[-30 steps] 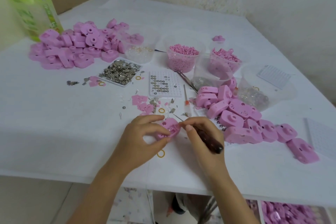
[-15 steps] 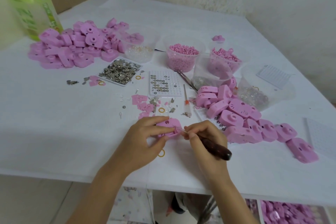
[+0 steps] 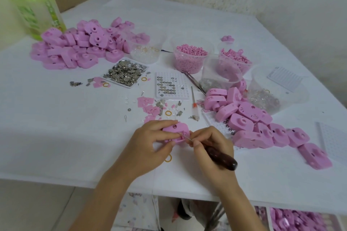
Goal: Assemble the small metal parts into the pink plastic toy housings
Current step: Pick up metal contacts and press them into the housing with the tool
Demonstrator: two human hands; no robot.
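Near the front edge of the bench (image 3: 56,127), about midway along it, the left hand (image 3: 148,144) pinches one pink housing (image 3: 176,129), thumb underneath and fingers over the top, lifted a little off the surface. Just beside it the right hand (image 3: 208,146) grips a dark-handled tool (image 3: 223,157) like a pen, with its thin metal tip laid against the housing's near corner. Whatever part sits at the tip is too small to make out. The housing looks like a light, stiff moulded shell with smooth walls, so it is probably best held by its outer sides, leaving the working face free. A hard squeeze or levering with the tip could crack the fine plastic detail. The metal pieces look thin and very light, likely to skitter or flick away, so a tool tip should suit them better than fingertips. Farther back, a heap of housings (image 3: 249,122) spreads toward the right edge, and a white perforated tray (image 3: 170,85) holds small round discs. Beyond these lie a shallow tray of loose metal parts (image 3: 124,73), clear tubs (image 3: 190,56) of pink bits, and a second heap (image 3: 80,47) toward the far left corner.
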